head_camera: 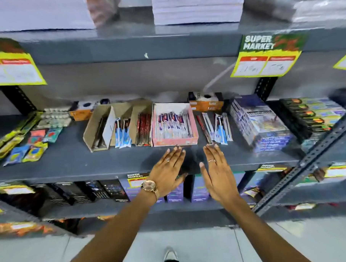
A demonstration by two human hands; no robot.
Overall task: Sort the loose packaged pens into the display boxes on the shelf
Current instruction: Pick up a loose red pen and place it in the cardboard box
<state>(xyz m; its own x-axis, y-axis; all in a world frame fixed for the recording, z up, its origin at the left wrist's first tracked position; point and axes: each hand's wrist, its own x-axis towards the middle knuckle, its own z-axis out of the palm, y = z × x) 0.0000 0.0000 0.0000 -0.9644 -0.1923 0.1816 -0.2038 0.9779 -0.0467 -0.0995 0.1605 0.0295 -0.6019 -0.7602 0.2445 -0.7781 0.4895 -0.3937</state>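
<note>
Loose packaged pens (217, 127) lie in a small heap on the grey shelf (70, 161), right of a pink display box (175, 141) filled with pen packs. Left of it stand brown cardboard display boxes (100, 132): one holds dark pens, one blue-and-white packs (123, 134), one red packs (144, 128). My left hand (167, 170), with a watch and a ring, hovers flat and empty just before the pink box. My right hand (218, 172), also ringed, is spread empty below the loose pens, its fingertips near a dark pen's end.
Stacked blue boxes (261, 123) and dark crayon-like packs (314, 114) sit to the right, small sachets and green packs (26, 141) to the left. Orange boxes (206, 103) stand behind. A slanted metal upright (308, 160) crosses at right. Price tags (268, 55) hang from the shelf above.
</note>
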